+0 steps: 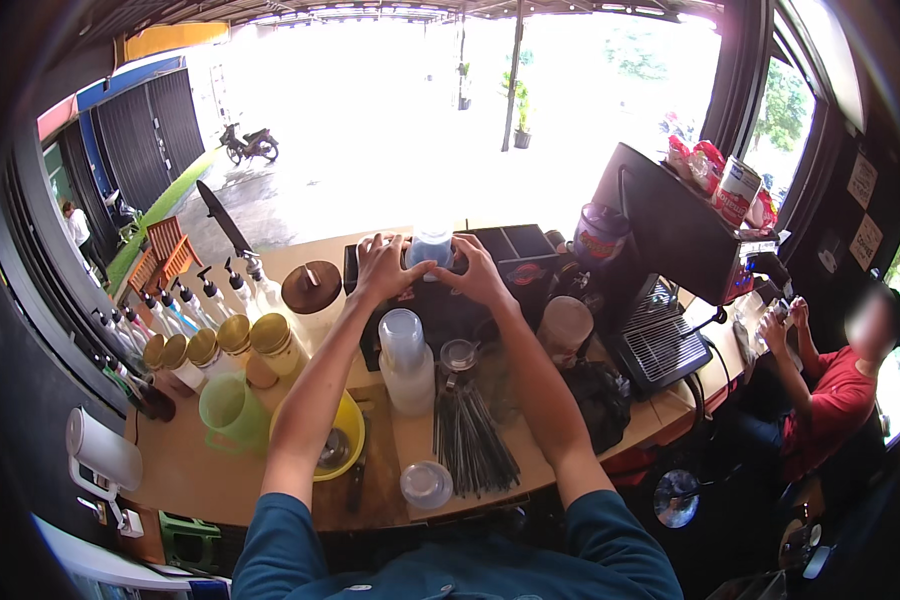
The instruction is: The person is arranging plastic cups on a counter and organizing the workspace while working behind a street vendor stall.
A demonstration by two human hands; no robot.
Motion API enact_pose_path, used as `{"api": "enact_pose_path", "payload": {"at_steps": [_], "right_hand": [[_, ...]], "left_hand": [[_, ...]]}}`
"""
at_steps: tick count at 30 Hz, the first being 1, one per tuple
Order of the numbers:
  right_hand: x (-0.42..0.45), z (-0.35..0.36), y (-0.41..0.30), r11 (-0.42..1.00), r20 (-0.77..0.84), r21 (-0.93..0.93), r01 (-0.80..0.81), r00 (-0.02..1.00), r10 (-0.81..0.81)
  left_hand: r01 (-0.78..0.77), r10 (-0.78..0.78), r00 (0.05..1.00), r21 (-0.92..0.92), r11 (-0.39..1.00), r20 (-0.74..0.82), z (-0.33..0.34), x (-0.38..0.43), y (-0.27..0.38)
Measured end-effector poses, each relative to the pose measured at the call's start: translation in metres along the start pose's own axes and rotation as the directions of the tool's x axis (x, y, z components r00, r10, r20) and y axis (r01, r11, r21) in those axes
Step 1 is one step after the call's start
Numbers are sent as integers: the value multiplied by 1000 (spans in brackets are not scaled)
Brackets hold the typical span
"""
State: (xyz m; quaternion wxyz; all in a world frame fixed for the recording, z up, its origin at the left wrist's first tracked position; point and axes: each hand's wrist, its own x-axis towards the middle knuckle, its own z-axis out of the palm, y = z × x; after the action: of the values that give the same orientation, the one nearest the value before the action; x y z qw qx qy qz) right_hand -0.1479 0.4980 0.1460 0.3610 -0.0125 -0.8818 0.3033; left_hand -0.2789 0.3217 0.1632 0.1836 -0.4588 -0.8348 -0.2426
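Both my arms reach forward over the wooden counter [217, 484]. My left hand [381, 268] and my right hand [481, 268] hold a transparent plastic cup [431, 244] from either side, thumbs towards me. Whether it is one cup or a nested stack cannot be told against the glare. Behind and below the hands is a black bar caddy [521, 262]. Between my forearms stands a tall stack of plastic cups [405, 367]. Beside it lies a bundle of black straws [472, 442], with a small transparent cup [459, 354] at its top end. A plastic lid or cup [426, 484] rests near the front edge.
Left: pump bottles [195, 300], gold-lidded jars [234, 334], a green pitcher [229, 409], a yellow bowl [352, 431] and a knife [356, 484]. Right: a lidded container [566, 326], a black bag [600, 405] and an espresso machine [667, 217]. A person in red [832, 397] sits beyond, hands raised.
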Motion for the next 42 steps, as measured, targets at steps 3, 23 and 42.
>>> {"api": "enact_pose_path", "payload": {"at_steps": [3, 23, 42], "right_hand": [[-1, 0, -1, 1000, 16, 4, -31, 999, 31], [-1, 0, 12, 999, 8, 6, 37, 999, -37], [-169, 8, -110, 786, 63, 600, -148, 988, 138]], "left_hand": [[27, -28, 1000, 28, 999, 10, 0, -1, 3], [-40, 27, 999, -324, 945, -46, -19, -14, -4], [53, -32, 999, -907, 417, 44, -114, -278, 73]]}}
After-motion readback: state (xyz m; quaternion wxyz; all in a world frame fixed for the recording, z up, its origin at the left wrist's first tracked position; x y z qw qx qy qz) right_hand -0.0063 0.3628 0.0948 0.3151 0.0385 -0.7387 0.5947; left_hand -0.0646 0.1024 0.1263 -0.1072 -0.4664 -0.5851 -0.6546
